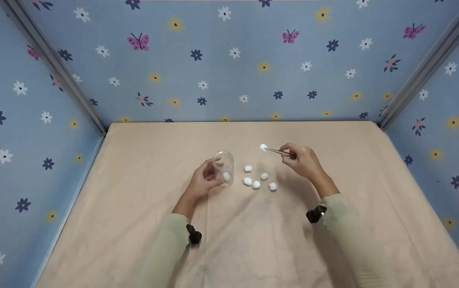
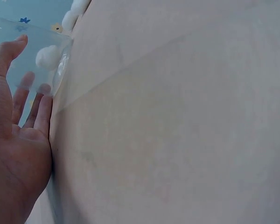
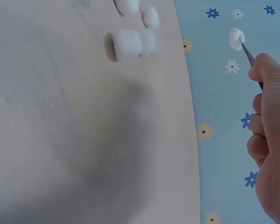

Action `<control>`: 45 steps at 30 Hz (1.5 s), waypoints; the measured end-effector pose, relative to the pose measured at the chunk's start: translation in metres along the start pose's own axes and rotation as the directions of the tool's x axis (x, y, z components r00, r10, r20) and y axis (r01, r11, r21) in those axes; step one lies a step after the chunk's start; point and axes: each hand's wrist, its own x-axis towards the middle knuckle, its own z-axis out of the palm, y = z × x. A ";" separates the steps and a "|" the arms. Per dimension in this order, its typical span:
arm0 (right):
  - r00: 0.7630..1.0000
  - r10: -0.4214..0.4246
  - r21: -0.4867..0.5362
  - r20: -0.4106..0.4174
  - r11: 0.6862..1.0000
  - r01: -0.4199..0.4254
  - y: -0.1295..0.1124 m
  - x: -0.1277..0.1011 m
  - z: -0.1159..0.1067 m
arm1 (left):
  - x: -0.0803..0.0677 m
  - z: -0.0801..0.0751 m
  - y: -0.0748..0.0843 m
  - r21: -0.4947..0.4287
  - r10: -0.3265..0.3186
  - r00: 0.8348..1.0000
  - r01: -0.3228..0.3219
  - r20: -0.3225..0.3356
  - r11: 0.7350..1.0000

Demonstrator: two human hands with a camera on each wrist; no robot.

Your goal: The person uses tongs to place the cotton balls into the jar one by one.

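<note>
One cotton ball [image 1: 226, 175] is in the jar [image 1: 224, 168] your left hand [image 1: 204, 181] grips; your right hand [image 1: 303, 161] pinches tweezers [image 1: 278, 151] clamping a second ball [image 1: 263, 147], five loose balls [image 1: 256, 184] remaining right of the jar.

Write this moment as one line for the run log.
left hand: holds cup | right hand: grips tweezers | cotton ball: lifted | five balls on table

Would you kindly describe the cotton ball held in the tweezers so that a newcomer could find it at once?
Start at the beige table and find the right hand, which pinches thin metal tweezers. At their tip sits the cotton ball. Unlike the five loose balls lying on the table and the one inside the clear cup, it is lifted clear of the surface.
</note>
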 end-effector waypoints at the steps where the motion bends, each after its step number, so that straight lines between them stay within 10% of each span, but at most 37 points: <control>1: 1.000 -0.002 0.002 0.001 1.000 0.002 -0.001 0.000 0.000 | 0.000 0.000 0.000 0.000 0.001 1.000 -0.001 -0.001 1.000; 45: 0.987 -0.157 0.056 0.033 0.986 0.155 -0.054 0.024 0.008 | -0.002 -0.001 0.001 -0.015 -0.003 1.000 0.003 0.013 1.000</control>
